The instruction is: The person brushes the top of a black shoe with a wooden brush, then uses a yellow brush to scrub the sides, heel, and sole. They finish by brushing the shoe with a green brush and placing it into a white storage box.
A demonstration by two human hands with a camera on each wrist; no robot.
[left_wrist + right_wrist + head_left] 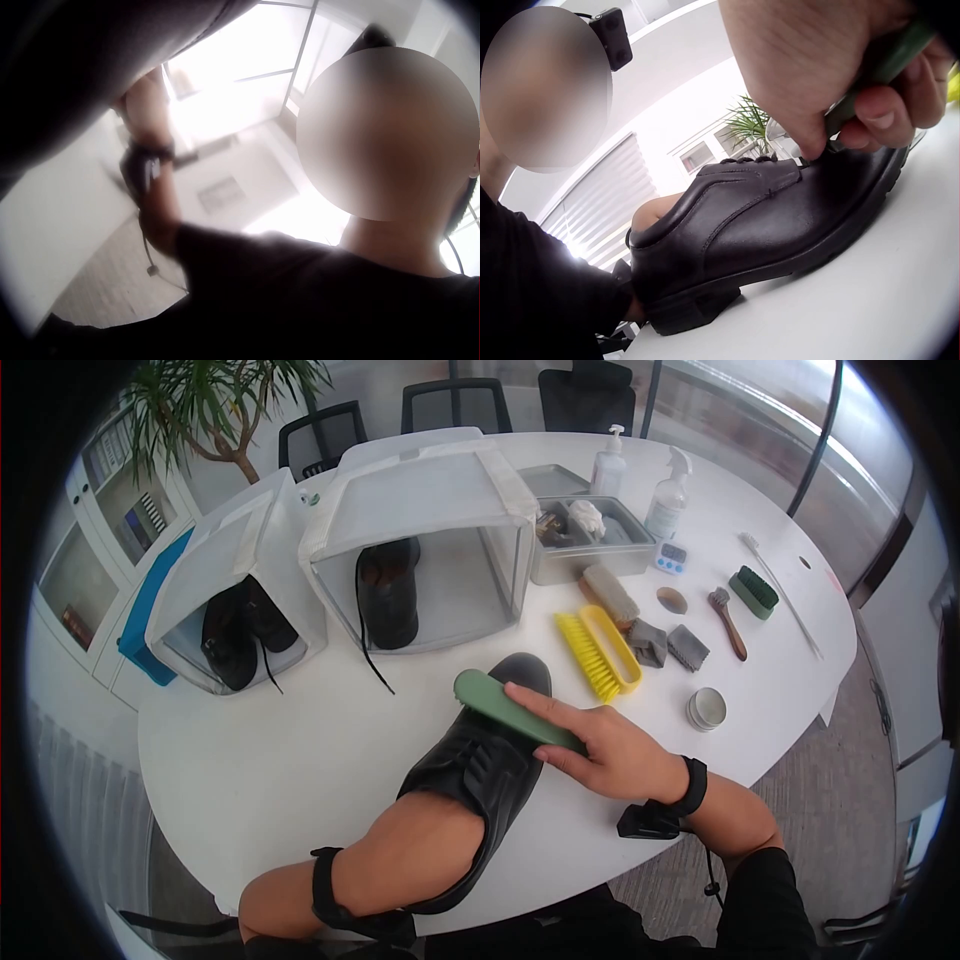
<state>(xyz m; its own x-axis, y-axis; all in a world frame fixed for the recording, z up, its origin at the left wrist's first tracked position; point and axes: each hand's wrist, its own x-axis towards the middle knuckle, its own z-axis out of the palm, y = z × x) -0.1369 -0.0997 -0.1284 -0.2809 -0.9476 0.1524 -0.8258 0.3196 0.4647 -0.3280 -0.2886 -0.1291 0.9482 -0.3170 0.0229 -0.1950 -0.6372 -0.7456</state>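
Note:
A black lace-up shoe (472,765) stands over the table with its toe pointing away; the right wrist view shows the side of this shoe (761,221) and its heel. My left hand (425,845) is inside the shoe opening, its fingers hidden. The right hand (622,755) grips a green-backed brush (510,712) laid across the shoe's toe area, bristles hidden beneath. In the right wrist view the right hand (810,71) has its fingers curled round the green brush (904,52). The left wrist view shows a large dark blurred surface and the right hand (146,109).
Two white fabric boxes (420,490) (230,550) at the back hold dark shoes. Right of the shoe lie a yellow brush (592,660), grey cloths (688,648), a round tin (707,708) and smaller brushes. Behind them stand a metal box (590,565) and bottles (667,500).

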